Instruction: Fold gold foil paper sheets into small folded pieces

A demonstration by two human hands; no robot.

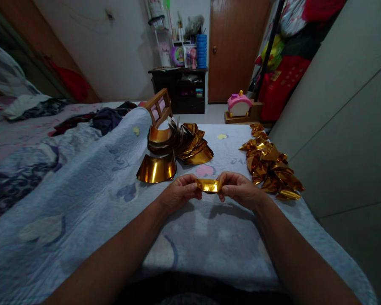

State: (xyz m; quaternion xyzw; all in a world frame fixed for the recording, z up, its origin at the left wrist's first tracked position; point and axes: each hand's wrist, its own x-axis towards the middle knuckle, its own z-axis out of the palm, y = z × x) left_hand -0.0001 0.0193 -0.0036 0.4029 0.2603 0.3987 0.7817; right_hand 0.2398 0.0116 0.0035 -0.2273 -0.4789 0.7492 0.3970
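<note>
A small folded piece of gold foil paper [208, 185] is held up between both hands, just above the blue quilt [92, 199]. My left hand [179, 192] pinches its left end with fingers closed. My right hand [239, 189] pinches the right end the same way. Ahead and slightly left lies a pile of curved, unfolded gold sheets [174, 148]. To the right of my right hand sits a heap of folded gold pieces [269, 163].
The quilt covers a bed with crumpled clothes [104, 117] at the back left. A wooden frame [158, 106] stands behind the gold sheets. A pale wall panel [339, 127] runs close along the right side. A pink toy [238, 104], dark shelf [180, 91] and door [233, 51] are beyond.
</note>
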